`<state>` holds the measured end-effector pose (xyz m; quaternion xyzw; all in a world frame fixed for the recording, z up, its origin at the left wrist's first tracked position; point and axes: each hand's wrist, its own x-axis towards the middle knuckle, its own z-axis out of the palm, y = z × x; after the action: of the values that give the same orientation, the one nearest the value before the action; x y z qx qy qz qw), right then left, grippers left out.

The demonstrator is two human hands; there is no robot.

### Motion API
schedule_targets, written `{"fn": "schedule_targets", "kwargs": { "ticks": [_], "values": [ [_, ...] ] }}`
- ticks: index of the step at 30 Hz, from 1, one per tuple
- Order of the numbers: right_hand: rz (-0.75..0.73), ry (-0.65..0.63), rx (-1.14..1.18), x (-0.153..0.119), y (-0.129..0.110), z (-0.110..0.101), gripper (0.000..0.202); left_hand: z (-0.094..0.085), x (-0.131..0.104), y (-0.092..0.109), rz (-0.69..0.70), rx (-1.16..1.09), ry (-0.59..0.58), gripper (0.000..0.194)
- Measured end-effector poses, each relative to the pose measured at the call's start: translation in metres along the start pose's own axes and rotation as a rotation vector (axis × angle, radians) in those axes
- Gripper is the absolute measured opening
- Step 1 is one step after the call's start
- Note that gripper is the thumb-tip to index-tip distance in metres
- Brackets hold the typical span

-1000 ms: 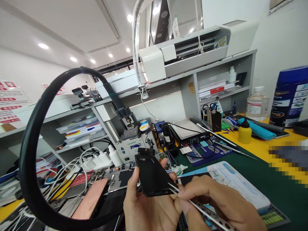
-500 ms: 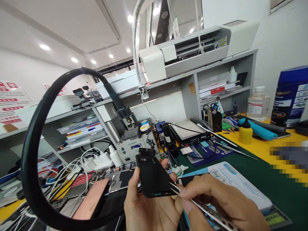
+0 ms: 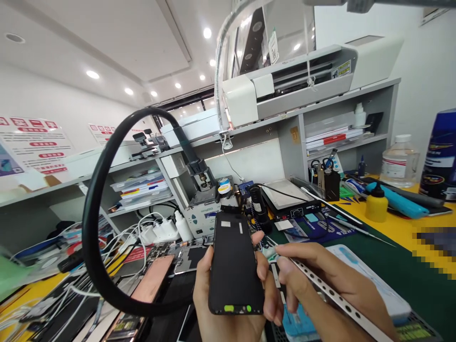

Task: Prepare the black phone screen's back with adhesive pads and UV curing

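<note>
A black phone screen (image 3: pixel 235 266) lies in my left hand (image 3: pixel 228 327), thumb along its left edge and fingertips along its right. Its dark back faces me, with a flex at the top and bright green spots near the bottom edge. My right hand (image 3: pixel 320 285), just right of the panel, grips metal tweezers (image 3: pixel 333 292) with a row of holes down the arm. The tweezer tips are largely hidden by the fingers and seem apart from the panel.
A thick black hose (image 3: pixel 89 228) loops at the left over opened phones and a pink phone back (image 3: pixel 154 280). White chargers (image 3: pixel 162 230) and cables lie behind. A hot-air station (image 3: pixel 201 218), a grey heating plate (image 3: pixel 285 197) and a yellow bottle (image 3: pixel 376 204) stand further back.
The phone screen has turned more upright and face-on to me, now showing green spots at its lower edge. The tweezers have come away from its right edge. The camera view has shifted left.
</note>
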<state>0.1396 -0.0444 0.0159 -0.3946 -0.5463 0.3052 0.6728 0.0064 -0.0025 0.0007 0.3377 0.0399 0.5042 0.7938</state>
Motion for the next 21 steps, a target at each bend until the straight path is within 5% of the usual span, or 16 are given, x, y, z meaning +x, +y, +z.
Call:
{"fn": "schedule_targets", "kwargs": {
  "ticks": [7,13,21],
  "values": [
    [-0.104,-0.025,-0.068,-0.001,0.017,-0.004,0.021,0.001,0.000,0.001,0.047,0.064,0.073,0.078],
    [-0.505,-0.162,-0.107,-0.002,0.031,0.003,0.014,0.002,-0.001,0.008,0.060,0.091,0.148,0.079],
    [-0.791,-0.279,-0.460,-0.007,0.041,-0.002,0.026,0.004,-0.005,0.010,0.051,0.090,0.206,0.078]
  ]
}}
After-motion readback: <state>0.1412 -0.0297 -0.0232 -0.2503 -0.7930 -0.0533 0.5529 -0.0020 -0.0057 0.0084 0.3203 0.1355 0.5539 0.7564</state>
